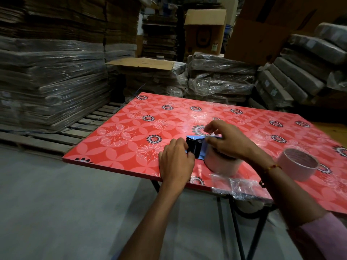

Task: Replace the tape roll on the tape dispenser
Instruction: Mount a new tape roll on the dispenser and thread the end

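Two hands of ours work at the tape dispenser (195,149), which lies near the front edge of the red flowered table (120,132). Nearest us, our left hand (175,162) curls round the dispenser's left end, gripping the blue frame. On the dispenser's right side sits a tape roll (221,162), seemingly already mounted. Our right hand (223,139) reaches over that roll, fingertips pinched at the dispenser's top, apparently on the tape's free end, though blur hides it. We judge this the threading step; next calls for drawing the end toward the serrated blade. Right of the dispenser stands a second roll (297,165), just beside crumpled clear wrap (238,186). Beyond the dispenser rise wrapped cardboard stacks (50,76).
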